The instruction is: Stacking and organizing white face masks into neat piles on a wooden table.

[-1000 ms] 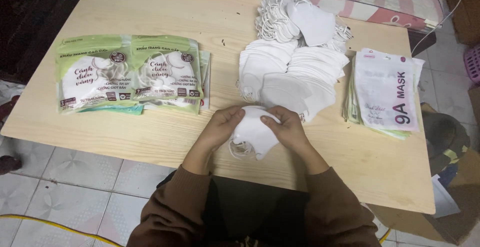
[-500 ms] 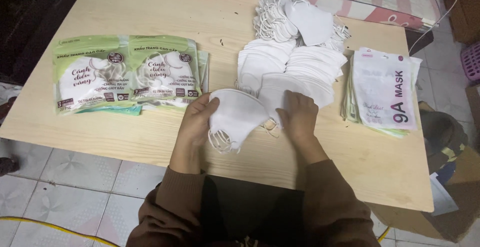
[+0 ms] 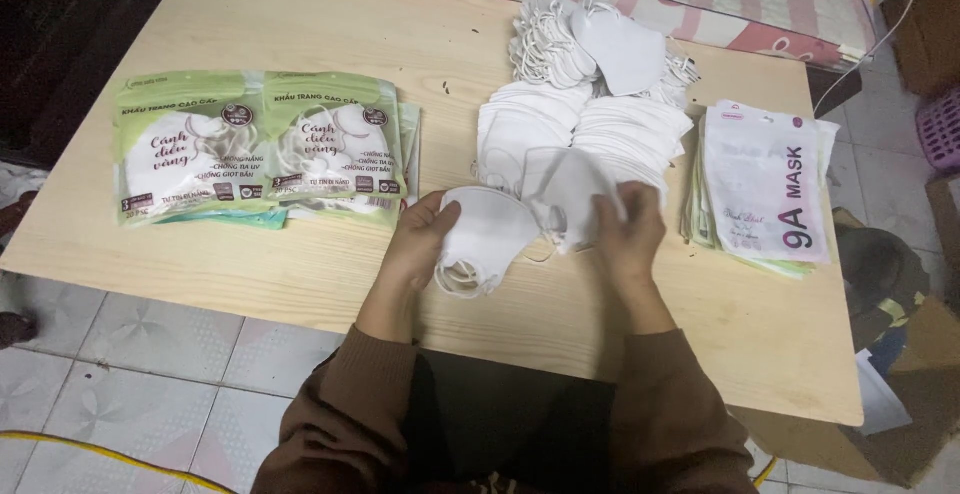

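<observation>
My left hand [image 3: 418, 245] grips a small stack of folded white face masks [image 3: 487, 237] by its left edge, ear loops hanging toward me. My right hand [image 3: 628, 235] pinches one single white mask [image 3: 568, 191], lifted just right of that stack. Both hands hover low over the wooden table [image 3: 300, 24], in front of a fanned pile of white masks [image 3: 580, 134]. Both arms wear brown sleeves.
Two stacks of green printed mask pouches [image 3: 260, 144] lie at the left. A stack of white and pink pouches [image 3: 765, 189] sits at the right. A heap of loose masks with tangled loops [image 3: 590, 49] is behind. A striped mattress [image 3: 720, 4] borders the far edge.
The hands moved apart and slightly forward. The left keeps the small stack, and the right has picked a single mask from the fanned pile.
</observation>
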